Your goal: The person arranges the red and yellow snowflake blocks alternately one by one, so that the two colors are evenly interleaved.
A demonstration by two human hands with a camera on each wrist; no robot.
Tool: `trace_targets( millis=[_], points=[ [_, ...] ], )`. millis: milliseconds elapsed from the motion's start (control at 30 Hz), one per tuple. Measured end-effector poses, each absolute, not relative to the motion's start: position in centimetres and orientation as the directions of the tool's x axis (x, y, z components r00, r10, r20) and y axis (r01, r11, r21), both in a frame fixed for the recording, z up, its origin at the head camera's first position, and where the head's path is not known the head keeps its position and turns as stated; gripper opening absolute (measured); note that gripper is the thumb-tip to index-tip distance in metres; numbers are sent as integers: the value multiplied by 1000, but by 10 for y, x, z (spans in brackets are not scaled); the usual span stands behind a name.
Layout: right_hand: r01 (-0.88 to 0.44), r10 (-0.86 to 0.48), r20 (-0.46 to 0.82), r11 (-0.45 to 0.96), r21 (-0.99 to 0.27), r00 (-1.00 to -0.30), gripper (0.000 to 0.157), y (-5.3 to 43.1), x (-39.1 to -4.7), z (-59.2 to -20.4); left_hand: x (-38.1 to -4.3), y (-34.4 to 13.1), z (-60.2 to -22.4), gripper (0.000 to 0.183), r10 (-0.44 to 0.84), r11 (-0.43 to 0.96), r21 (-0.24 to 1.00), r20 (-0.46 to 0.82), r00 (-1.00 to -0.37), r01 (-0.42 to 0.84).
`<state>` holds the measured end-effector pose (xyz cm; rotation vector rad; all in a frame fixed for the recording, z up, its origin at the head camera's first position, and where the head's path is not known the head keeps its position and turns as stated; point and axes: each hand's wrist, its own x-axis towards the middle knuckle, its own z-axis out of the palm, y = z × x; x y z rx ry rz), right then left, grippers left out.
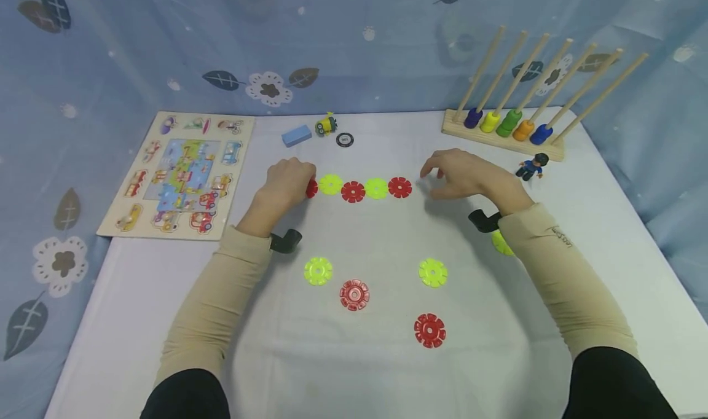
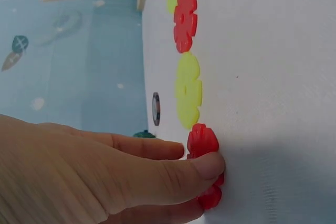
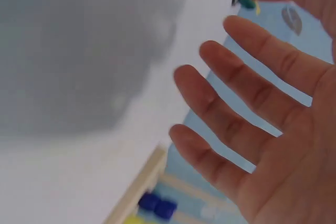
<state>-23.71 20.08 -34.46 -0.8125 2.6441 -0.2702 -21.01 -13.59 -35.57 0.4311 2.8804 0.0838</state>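
A row of flower-shaped plastic discs, red and yellow-green by turns, runs across the table. At its left end my left hand (image 1: 286,184) holds a red disc (image 2: 203,141) between thumb and fingers, covering part of it. Beside that lies a yellow-green disc (image 1: 330,184), then a red disc (image 1: 353,191), another yellow-green disc (image 1: 377,188) and a red disc (image 1: 400,187) at the right end. Just right of this last one, my right hand (image 1: 461,172) hovers over the table with fingers spread and nothing in them, as the right wrist view shows.
Loose discs lie nearer me, among them a red disc (image 1: 429,330) and a yellow-green disc (image 1: 433,273). A picture puzzle board (image 1: 129,213) is at left. Behind the row are a blue block (image 1: 297,136) and small toys. A peg stand (image 1: 500,137) and toy figure (image 1: 533,167) stand at right.
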Motion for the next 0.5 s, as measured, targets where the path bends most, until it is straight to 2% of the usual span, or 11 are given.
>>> trace_targets(
  millis=[200,500],
  points=[
    [-448,-514,-326,856,-259,-794,40,243,-219,-333,-215,-139,-355,22,295,955,103,-221,-929,279],
    [-384,-419,-432,907,-171,-799,51,284,-167,-342,-213,-135,-354,23,303,953,96,-239,-922,288]
  ],
)
